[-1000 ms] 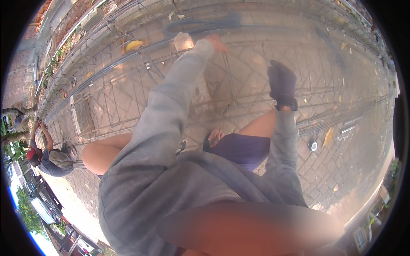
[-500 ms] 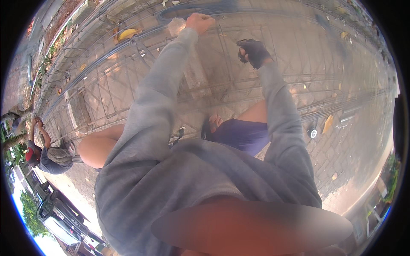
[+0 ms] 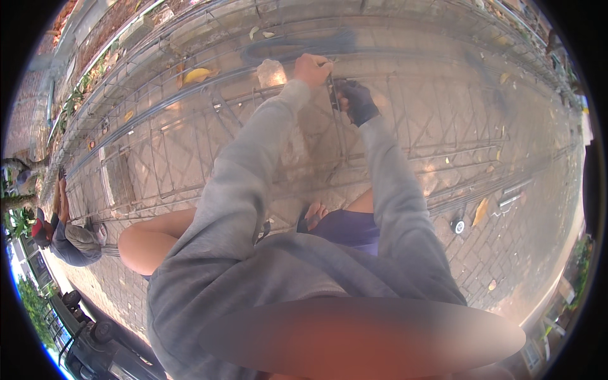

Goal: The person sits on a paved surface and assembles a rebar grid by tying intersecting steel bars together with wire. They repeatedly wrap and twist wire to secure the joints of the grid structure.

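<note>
Left hand, bare, reaches forward to the far edge of a steel-bar frame, its fingers drawn in to a narrow curl; whether they pinch anything is too small to tell. Right hand, in a dark glove that leaves fingertips showing, is closed around a slim dark tool just beside the left one. The tool stands roughly lengthwise in the view, its far end close to the left fingers (its exact kind is hard to make out through the haze).

The frame lies on patterned paving, long bars running across the view with thinner crosspieces between them, and extends to both sides of the hands. A pale stone chunk sits just left of the left wrist, and a loose coil of bluish wire lies beyond it. Further left are a yellow leaf and a rough block beside the crosspieces. To the right, near a bundle of thin bars, rest a round black-and-white object and a brown leaf. At the far left, a co-worker in a red-and-dark cap crouches with arms stretched forward.
</note>
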Demonstrator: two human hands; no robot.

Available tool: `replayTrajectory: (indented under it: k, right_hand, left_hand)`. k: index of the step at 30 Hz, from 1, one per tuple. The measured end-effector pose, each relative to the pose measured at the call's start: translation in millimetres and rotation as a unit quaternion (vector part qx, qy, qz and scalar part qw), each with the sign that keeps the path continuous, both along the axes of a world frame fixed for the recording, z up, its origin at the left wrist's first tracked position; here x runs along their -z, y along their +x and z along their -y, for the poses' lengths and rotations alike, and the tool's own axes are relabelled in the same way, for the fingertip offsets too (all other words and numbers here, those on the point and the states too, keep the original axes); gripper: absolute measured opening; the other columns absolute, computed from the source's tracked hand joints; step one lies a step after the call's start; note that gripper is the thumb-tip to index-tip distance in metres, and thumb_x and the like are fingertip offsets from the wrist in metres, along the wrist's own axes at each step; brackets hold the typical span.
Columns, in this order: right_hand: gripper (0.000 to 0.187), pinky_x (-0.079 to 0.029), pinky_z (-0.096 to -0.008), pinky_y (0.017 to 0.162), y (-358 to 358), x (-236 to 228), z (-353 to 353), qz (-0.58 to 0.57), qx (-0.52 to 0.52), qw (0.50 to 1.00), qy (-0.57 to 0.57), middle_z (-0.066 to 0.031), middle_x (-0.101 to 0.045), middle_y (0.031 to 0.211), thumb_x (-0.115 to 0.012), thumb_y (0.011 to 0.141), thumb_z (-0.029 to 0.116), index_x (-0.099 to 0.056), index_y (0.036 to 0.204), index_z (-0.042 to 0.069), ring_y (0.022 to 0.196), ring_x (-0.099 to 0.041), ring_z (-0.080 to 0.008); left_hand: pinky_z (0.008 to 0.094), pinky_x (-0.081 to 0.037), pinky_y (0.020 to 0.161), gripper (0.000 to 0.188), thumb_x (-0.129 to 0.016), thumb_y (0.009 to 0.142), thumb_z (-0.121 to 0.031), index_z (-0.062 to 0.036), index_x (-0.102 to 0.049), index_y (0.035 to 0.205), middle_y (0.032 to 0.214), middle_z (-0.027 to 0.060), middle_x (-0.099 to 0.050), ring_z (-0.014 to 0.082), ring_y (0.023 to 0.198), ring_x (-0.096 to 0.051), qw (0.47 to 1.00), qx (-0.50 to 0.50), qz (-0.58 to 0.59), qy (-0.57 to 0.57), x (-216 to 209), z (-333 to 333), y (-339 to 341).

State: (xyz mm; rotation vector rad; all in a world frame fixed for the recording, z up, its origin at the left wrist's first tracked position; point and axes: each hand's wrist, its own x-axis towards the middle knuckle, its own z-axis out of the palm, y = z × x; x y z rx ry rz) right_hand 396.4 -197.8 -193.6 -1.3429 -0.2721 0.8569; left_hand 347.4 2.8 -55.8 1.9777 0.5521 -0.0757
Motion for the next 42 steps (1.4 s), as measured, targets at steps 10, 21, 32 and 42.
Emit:
replayTrajectory:
  k: [10, 21, 32, 42]
  right_hand:
    - [0.02, -0.044, -0.0271, 0.054, -7.6, -79.5, -10.4, -0.185, 0.082, 0.979, -0.007, -0.0049, -0.065, 0.081, -0.072, 0.093, 0.019, -0.069, 0.1, 0.001, 0.06, -0.057, -0.0135]
    - [0.018, -0.038, -0.0249, 0.045, -7.8, -75.1, -16.9, -0.075, 0.033, 0.995, 0.057, -0.0053, -0.063, 0.077, -0.073, 0.092, 0.018, -0.069, 0.098, 0.002, 0.053, -0.052, -0.0109]
    - [0.029, -0.048, -0.0375, 0.079, -1.4, -59.4, -18.1, 0.151, -0.072, 0.977, -0.132, -0.0101, -0.065, 0.108, -0.068, 0.094, 0.017, -0.063, 0.122, 0.009, 0.097, -0.061, -0.0249]
    - [0.017, -0.041, -0.0334, 0.047, 0.0, -108.9, 25.1, 0.013, -0.007, 0.951, -0.309, -0.0039, -0.057, 0.065, -0.075, 0.087, 0.019, -0.067, 0.082, 0.005, 0.051, -0.053, -0.0152]
  left_hand:
    - [0.0439, -0.052, 0.092, 0.013, -0.072, 0.084, -0.015, -0.0107, -0.079, 0.094, 0.101, 0.0052, -0.072, 0.0289, 0.108, -0.063, 0.868, 0.063, 0.367, 0.328, 27.3, 26.7, -49.1]
    - [0.0505, -0.042, 0.099, 0.026, -0.075, 0.08, -0.021, -0.014, -0.077, 0.104, 0.105, 0.0039, -0.067, 0.029, 0.11, -0.06, 0.859, 0.101, 0.318, 0.388, 0.5, 32.2, -75.4]
    - [0.0474, -0.049, 0.097, 0.022, -0.071, 0.084, -0.021, -0.0168, -0.08, 0.103, 0.106, 0.0098, -0.077, 0.0328, 0.109, -0.067, 0.967, 0.037, 0.046, 0.248, -5.6, -8.0, -2.2]
    - [0.0418, -0.054, 0.1, 0.027, -0.075, 0.084, -0.027, -0.014, -0.082, 0.107, 0.114, 0.0134, -0.077, 0.0329, 0.111, -0.071, 0.983, 0.135, -0.007, 0.123, 47.0, -31.7, 22.4]
